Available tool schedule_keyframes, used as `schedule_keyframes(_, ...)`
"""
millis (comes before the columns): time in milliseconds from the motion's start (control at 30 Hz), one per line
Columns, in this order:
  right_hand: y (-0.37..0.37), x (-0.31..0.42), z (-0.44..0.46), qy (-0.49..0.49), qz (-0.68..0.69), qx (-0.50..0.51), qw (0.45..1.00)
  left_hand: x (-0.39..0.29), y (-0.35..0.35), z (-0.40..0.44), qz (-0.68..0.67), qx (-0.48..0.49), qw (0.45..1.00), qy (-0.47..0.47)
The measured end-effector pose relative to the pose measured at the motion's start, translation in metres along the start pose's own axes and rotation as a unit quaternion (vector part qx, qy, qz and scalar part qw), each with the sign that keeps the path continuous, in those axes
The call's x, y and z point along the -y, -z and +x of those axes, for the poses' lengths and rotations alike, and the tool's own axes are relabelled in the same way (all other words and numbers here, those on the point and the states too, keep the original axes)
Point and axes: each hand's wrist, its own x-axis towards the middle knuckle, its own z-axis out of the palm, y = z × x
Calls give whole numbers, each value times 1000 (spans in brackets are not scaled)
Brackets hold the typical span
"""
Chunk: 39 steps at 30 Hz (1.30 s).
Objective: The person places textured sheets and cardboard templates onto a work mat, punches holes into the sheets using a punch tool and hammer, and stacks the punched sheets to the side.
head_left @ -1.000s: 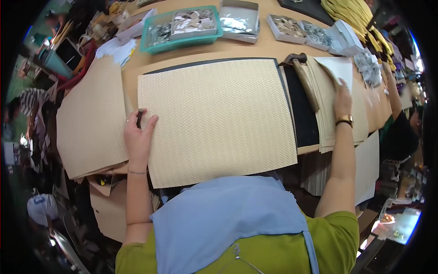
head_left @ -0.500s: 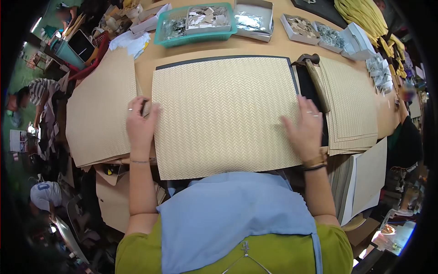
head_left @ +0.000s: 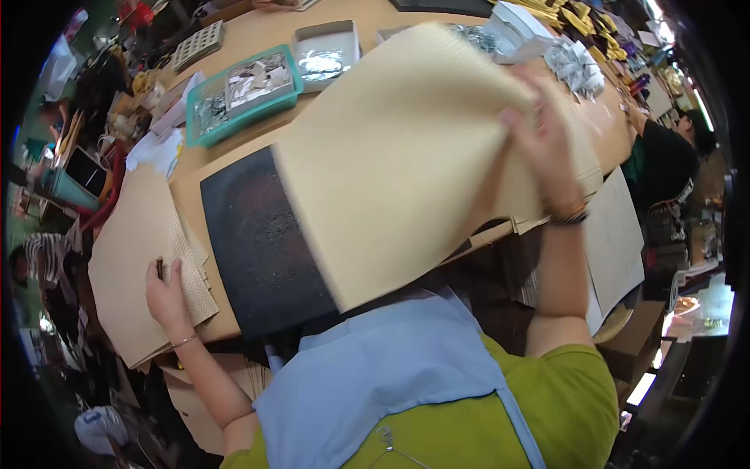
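My right hand [head_left: 547, 129] grips the right edge of a pale woven sheet [head_left: 367, 180], which is lifted, bent and blurred by motion. Its lower left part hangs over a black mat [head_left: 262, 242], whose surface shows worn marks in the middle. My left hand [head_left: 166, 301] is at the front edge of the left stack of woven sheets [head_left: 137, 266]. A small dark rod-like piece [head_left: 161, 268] shows between its thumb and fingers; its kind is unclear. The hammer seen earlier is hidden now.
Behind the mat stand a teal basket [head_left: 293, 90] of small metal and pale pieces and a white box [head_left: 355, 47] of shiny pieces. Another white box [head_left: 516, 31] and silvery strips [head_left: 574, 66] lie at the right. A person in black [head_left: 664, 164] sits far right.
My right hand has taken hold of the woven sheet and raised it rightward off the black mat. My left hand has moved left and down to the left stack. The view has turned.
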Motion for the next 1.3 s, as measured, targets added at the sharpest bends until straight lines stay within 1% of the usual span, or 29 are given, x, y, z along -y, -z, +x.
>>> schedule_keyframes(33,34,-18,19,37,-25,-18,999,5,-3,1,-9,-10,1000,-15)
schedule_keyframes(100,105,-40,47,-38,-153,16,987,6,-5,3,-20,-16,999,-39)
schedule_keyframes(133,141,-75,61,-46,-266,1,963,5,-3,4,-20,-11,998,-50)
schedule_keyframes(167,161,-102,68,-53,-374,-14,926,4,-2,4,-20,-7,998,-62)
schedule_keyframes(200,156,-101,62,-113,-505,-15,856,3,-2,5,-7,-2,998,-61)
schedule_keyframes(233,151,-101,56,-170,-622,-17,764,1,-2,8,7,1,998,-60)
schedule_keyframes(300,143,-172,46,-281,-481,51,829,1,-6,12,31,-11,997,-67)
schedule_keyframes(367,113,-249,17,-363,-342,116,859,5,-15,13,55,-38,995,-81)
schedule_keyframes(400,98,-237,7,-372,-372,99,845,8,-19,13,49,-35,995,-85)
schedule_keyframes(467,51,-175,-25,-392,-423,74,814,18,-18,18,51,-27,994,-92)
schedule_keyframes(500,51,-173,-31,-384,-412,88,821,25,-15,21,14,12,998,-63)
schedule_keyframes(567,62,-187,-35,-364,-390,114,838,37,-4,34,-67,81,994,0)
schedule_keyframes(633,72,-205,-42,-323,-405,124,846,20,8,25,-262,56,962,-57)
schedule_keyframes(667,71,-208,-41,-299,-416,129,849,-2,11,16,-335,73,939,-26)
schedule_keyframes(700,64,-205,-39,-228,-402,108,880,-31,16,4,-408,87,909,4)
schedule_keyframes(767,41,-186,-32,-84,-361,63,927,-102,35,-27,-416,216,880,77)
schedule_keyframes(800,21,-162,-27,-25,-368,48,928,-127,26,-41,-445,277,848,72)
schedule_keyframes(867,-11,-127,-15,-9,-227,86,970,-177,9,-67,-488,397,775,70)
schedule_keyframes(933,-48,-97,-10,6,-54,104,993,-215,-27,-93,-547,415,726,-28)
schedule_keyframes(1000,-67,-59,-11,-141,82,202,966,-245,-64,-113,-587,451,663,-109)
schedule_keyframes(1033,-73,-43,-14,-214,145,246,934,-250,-56,-114,-572,474,661,-103)
schedule_keyframes(1067,-83,-30,-19,-263,162,263,914,-254,-49,-115,-557,496,659,-97)
schedule_keyframes(1100,-87,-23,-25,-312,179,278,890,-253,-52,-116,-568,466,666,-127)
schedule_keyframes(1133,-90,-27,-33,-228,122,286,923,-246,-51,-109,-541,401,721,-166)
schedule_keyframes(1167,-93,-37,-37,-228,97,293,923,-230,-48,-97,-506,334,769,-203)
schedule_keyframes(1200,-96,-36,-45,-202,115,267,935,-211,-43,-83,-465,266,810,-239)
schedule_keyframes(1233,-100,-34,-53,-176,134,238,946,-192,-34,-67,-384,206,871,-227)
schedule_keyframes(1267,-102,-32,-58,-187,147,225,945,-162,-48,-51,-343,99,909,-215)
schedule_keyframes(1300,-102,-29,-60,-197,161,212,944,-144,-35,-39,-283,114,942,-141)
